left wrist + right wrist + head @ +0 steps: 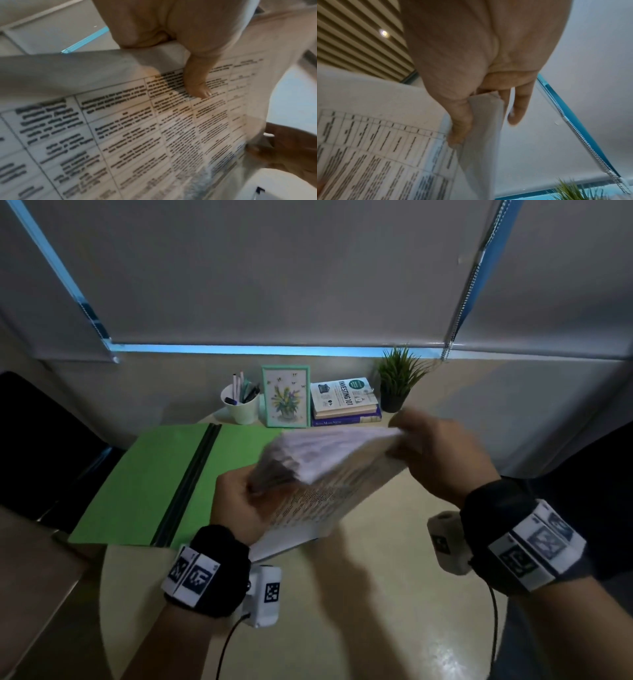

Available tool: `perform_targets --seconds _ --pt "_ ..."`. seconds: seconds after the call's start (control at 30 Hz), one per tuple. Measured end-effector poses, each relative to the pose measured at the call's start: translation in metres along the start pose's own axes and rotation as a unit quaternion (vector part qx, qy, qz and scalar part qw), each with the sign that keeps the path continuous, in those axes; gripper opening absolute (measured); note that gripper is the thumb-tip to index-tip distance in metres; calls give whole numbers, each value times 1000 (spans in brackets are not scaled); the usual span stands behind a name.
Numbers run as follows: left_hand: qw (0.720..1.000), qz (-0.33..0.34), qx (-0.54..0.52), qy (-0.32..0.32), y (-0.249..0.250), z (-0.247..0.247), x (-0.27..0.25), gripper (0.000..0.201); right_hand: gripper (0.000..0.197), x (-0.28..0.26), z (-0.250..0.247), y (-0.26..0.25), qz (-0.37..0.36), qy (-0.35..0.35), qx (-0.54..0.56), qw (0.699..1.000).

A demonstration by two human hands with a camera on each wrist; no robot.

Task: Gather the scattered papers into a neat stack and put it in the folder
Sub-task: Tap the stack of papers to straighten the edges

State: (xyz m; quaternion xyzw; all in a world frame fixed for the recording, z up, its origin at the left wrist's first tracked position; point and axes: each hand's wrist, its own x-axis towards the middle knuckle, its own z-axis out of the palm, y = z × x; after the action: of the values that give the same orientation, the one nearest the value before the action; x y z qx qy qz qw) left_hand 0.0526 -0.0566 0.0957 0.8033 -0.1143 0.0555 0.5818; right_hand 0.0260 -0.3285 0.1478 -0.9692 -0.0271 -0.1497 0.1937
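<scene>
A stack of printed papers (318, 481) is held tilted above the round table, its lower edge near the tabletop. My left hand (239, 501) grips its left end, and in the left wrist view the thumb (197, 83) presses on the printed table of the top sheet (137, 135). My right hand (442, 453) grips the stack's right end; in the right wrist view its thumb (462, 128) pinches the sheets (385, 155) against the fingers. An open green folder (154, 477) lies flat on the table to the left, partly under the stack.
At the back of the round table (376, 594) stand a white pen cup (241, 405), a framed flower picture (286, 397), a pile of books (344, 402) and a small potted plant (397, 381). A dark chair (41, 446) is at the left.
</scene>
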Motion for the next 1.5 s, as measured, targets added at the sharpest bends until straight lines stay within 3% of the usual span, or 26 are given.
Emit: perform_targets --seconds 0.1,0.17,0.2,0.27,0.3,0.37,0.43,0.57,0.63,0.7,0.8,0.87,0.93,1.0,1.1,1.27,1.33,1.4,1.43,1.5 --pt "994 -36 -82 57 -2 -9 0 14 102 -3 -4 1 62 85 194 975" --pt "989 -41 -130 54 -1 -12 -1 13 123 -9 6 2 114 39 357 926" --pt "988 -39 -140 49 1 -12 -1 19 116 -12 13 1 126 -7 420 899" --pt "986 -32 -160 45 5 -10 2 32 65 -18 25 -10 118 -79 491 859" --pt "984 -32 -166 47 3 -9 4 34 42 -22 30 -18 116 -69 501 855" --pt "988 -38 -137 53 -4 -7 6 33 27 -32 46 -23 123 -15 510 851" --pt "993 -79 -83 15 -13 -4 5 30 29 -48 68 -17 134 18 491 860" --pt "978 -199 14 -65 -45 9 -3 17 28 -79 109 -8 166 -13 414 895" --pt "958 -276 20 -72 -57 12 -1 28 33 -84 119 -11 156 -38 380 911" --pt "958 -274 44 -73 -60 13 6 29 30 -81 128 -8 169 -24 381 909" --pt "970 -239 -7 -34 -57 11 19 19 15 -71 130 -7 201 -5 426 882" --pt "970 -238 -21 -47 -61 7 33 37 19 -57 121 -9 188 -45 450 872" --pt "960 -262 22 -99 -65 3 50 70 20 -44 114 -5 196 -95 477 852" --pt "945 -290 36 -148 -72 2 63 83 23 -35 114 6 211 -142 489 835" --pt "925 -328 24 -190 -83 7 66 80 26 -33 129 20 249 -177 490 816" --pt "924 -330 4 -191 -118 15 46 45 48 -48 157 31 314 -229 524 758" --pt "933 -318 66 -154 -141 7 40 39 53 -57 160 35 334 -233 545 732" --pt "927 -302 181 -126 -171 -9 33 37 44 -64 160 39 353 -229 554 718" --pt "909 -289 264 -145 -187 -19 28 42 41 -68 158 43 363 -224 555 714" --pt "839 -266 421 -221 -215 -34 15 56 41 -72 152 48 373 -211 559 710"
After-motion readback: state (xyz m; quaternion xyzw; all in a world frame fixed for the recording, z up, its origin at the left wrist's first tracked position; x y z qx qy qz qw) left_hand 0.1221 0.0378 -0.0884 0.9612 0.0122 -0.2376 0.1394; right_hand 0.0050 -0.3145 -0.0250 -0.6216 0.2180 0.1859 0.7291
